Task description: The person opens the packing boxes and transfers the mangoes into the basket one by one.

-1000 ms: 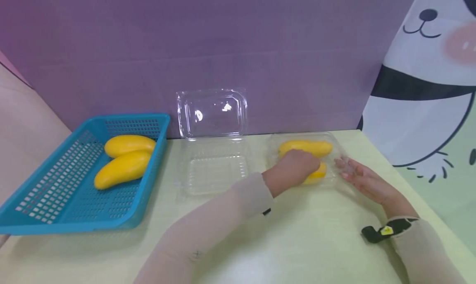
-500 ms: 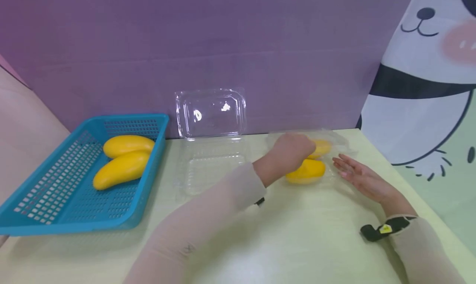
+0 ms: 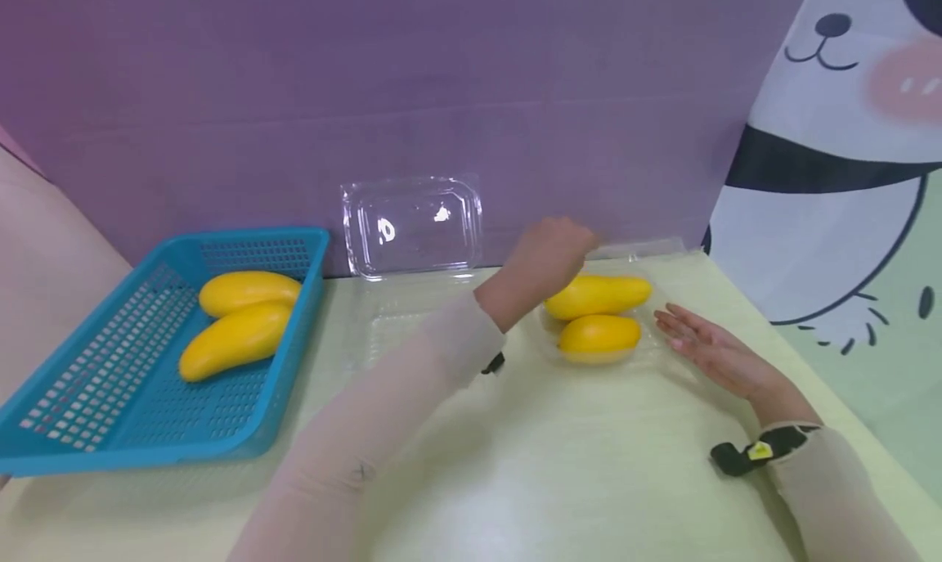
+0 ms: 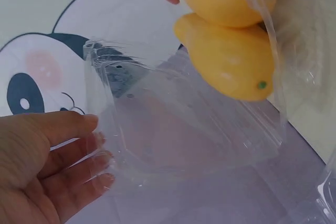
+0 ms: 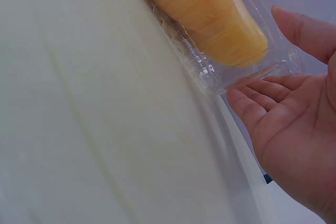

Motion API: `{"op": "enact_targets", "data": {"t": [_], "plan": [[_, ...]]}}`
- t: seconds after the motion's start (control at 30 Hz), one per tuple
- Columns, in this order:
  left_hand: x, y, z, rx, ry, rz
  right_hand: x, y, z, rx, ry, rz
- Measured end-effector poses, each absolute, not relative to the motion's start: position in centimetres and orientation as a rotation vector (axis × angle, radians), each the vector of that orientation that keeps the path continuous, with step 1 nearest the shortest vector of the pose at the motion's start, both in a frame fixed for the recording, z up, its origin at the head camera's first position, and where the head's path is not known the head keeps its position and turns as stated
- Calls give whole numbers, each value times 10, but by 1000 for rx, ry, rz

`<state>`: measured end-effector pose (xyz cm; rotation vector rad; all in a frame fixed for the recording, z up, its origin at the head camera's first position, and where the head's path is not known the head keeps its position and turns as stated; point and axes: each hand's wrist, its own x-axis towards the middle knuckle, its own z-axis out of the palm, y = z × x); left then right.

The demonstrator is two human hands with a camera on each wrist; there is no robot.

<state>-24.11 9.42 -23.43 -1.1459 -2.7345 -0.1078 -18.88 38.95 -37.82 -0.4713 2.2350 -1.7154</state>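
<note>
Two yellow mangoes (image 3: 599, 339) lie side by side in a clear plastic clamshell box (image 5: 212, 77) at the right of the table. My left hand (image 3: 548, 255) is at the back left of this box. In the left wrist view its thumb and fingers pinch the edge of the raised clear lid (image 4: 157, 129), which leans back from the mangoes. My right hand (image 3: 714, 353) is beside the box's right end, fingers extended and palm turned toward it. In the right wrist view its fingertips are at the box's end corner; whether they press on it I cannot tell.
A blue perforated basket (image 3: 275, 382) holding two more mangoes (image 3: 235, 341) stands on the left. Between basket and mango box, a second clamshell (image 3: 412, 227) stands with its lid up. A purple wall (image 3: 441, 71) closes the back of the table.
My left hand has moved up and back from over the mangoes, swinging the clear lid off them toward the wall. The right hand has come slightly away from the box's end.
</note>
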Motion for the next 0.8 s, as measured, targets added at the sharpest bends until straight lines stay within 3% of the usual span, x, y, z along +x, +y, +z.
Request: {"op": "enact_targets", "data": {"t": [0.5, 0.8], "plan": [[-279, 83, -237, -910, -2542, -269, -188, 385, -379, -490, 2206, -1751], [-298, 67, -247, -752, -2532, -621, -187, 383, -378, -423, 2245, -1700]]}}
